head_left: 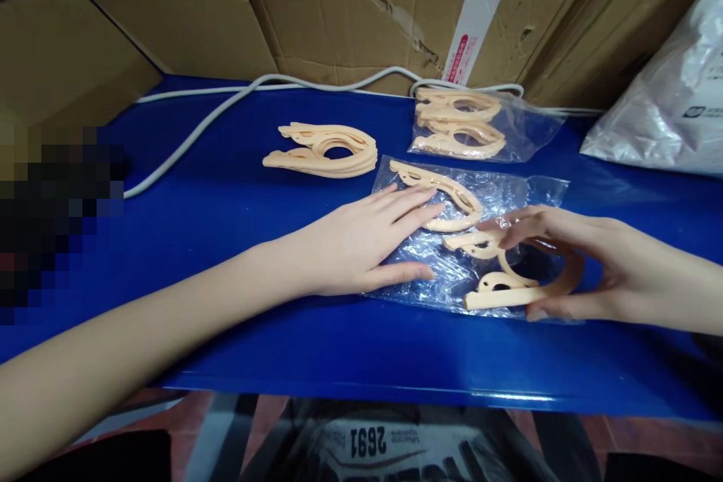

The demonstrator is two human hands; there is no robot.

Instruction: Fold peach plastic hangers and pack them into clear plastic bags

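On a blue table (316, 346), reckoned from the left hand (355, 248), a white cable (192, 154) is seen at 10 o'clock and a stack of loose beige hangers (310, 163) at 11. The left hand is laid flat, fingers spread, nothing clenched, on a clear bag (434, 294); 1 flat hanger (456, 226) is touched by its fingertips. Bagged hangers (452, 114) are set at 1 o'clock. At 3 o'clock, an opened hanger (508, 297) is grasped by the right hand (621, 263); a white sack (660, 102) is seen at 2.
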